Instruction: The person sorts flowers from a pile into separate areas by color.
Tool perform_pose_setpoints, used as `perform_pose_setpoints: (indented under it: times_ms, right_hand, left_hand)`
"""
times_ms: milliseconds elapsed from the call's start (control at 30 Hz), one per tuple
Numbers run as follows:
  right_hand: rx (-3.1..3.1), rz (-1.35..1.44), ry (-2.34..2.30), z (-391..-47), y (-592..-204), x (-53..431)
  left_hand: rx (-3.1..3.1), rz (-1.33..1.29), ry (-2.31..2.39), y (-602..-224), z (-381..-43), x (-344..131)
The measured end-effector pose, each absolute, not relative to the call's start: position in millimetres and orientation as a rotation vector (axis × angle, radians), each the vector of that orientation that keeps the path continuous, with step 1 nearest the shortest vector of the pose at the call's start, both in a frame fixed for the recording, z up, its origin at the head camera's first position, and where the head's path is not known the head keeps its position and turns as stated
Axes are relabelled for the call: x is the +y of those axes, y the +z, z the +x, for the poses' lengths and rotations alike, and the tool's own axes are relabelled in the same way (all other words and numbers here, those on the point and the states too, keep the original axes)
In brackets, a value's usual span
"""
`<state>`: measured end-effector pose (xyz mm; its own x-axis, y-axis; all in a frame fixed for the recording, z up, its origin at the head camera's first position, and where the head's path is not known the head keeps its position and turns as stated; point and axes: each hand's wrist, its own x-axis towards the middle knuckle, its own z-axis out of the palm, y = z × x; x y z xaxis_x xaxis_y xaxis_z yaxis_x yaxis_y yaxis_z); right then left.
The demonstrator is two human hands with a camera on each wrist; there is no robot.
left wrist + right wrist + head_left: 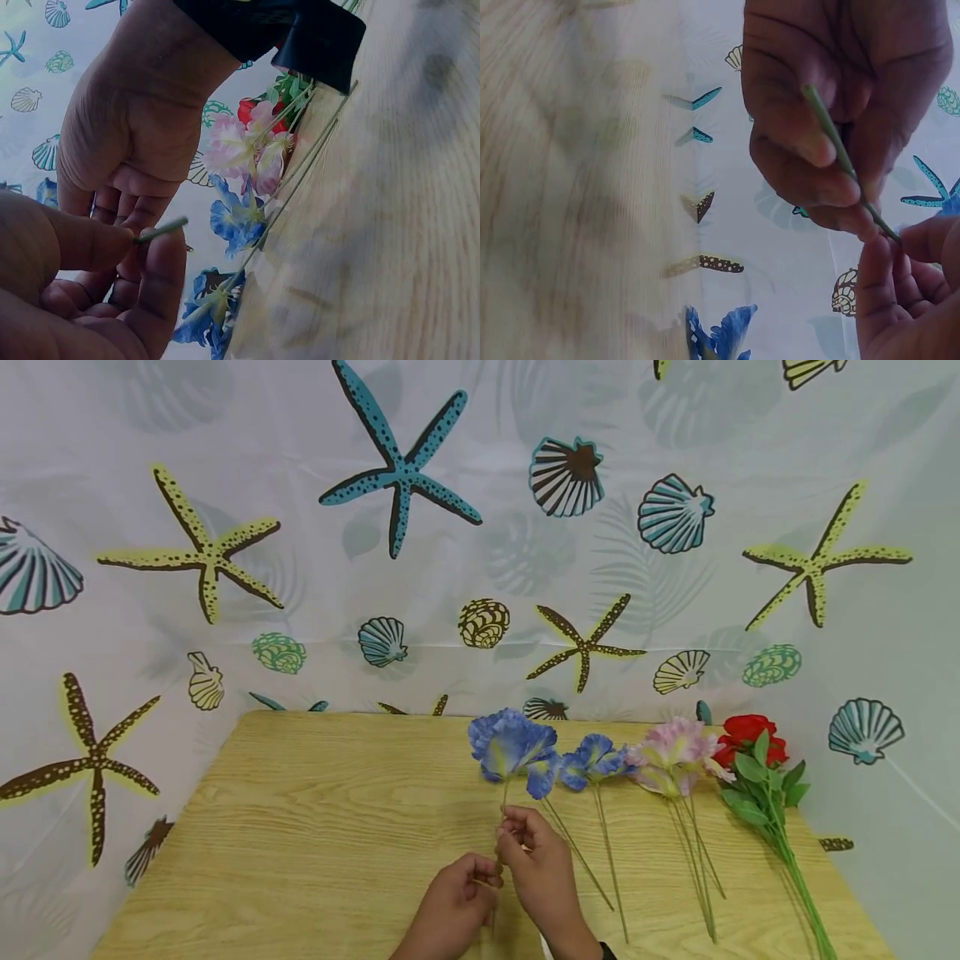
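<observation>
A blue artificial iris [504, 745] stands up at the middle of the table, its thin green stem [831, 133] running down through both hands. My right hand [543, 872] pinches the stem between thumb and fingers, below the bloom. Lower down, my left hand [453, 897] pinches the same stem, and its cut end [174, 227] pokes out past the thumb in the left wrist view. The fingertips of both hands are close together. Just right of the held bloom lie a second blue iris [543, 774] and a third blue iris [596, 762], stems toward me.
Pink irises [673, 752] and red roses [752, 739] with leafy green stems lie farther right on the wooden table [315, 827]. A white curtain [450, 577] printed with shells and starfish hangs behind the table and along its sides.
</observation>
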<state>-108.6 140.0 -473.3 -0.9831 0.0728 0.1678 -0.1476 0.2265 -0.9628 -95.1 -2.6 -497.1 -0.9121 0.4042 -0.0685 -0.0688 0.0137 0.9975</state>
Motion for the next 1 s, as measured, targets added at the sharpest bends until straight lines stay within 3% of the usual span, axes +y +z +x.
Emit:
perform_pose_setpoints:
  times_ms: [433,667,1000]
  right_hand:
    - [-2.286,0.014,1.829,-113,-476,145]
    - [-2.390,-0.077,1.678,-129,-480,169]
    - [-2.640,-0.190,1.398,-158,-488,217]
  left_hand:
    - [2.106,0.273,1.884,-500,-92,2]
    - [2.908,0.541,1.304,-509,-98,-13]
    - [3.260,0.465,0.749,-516,-109,-45]
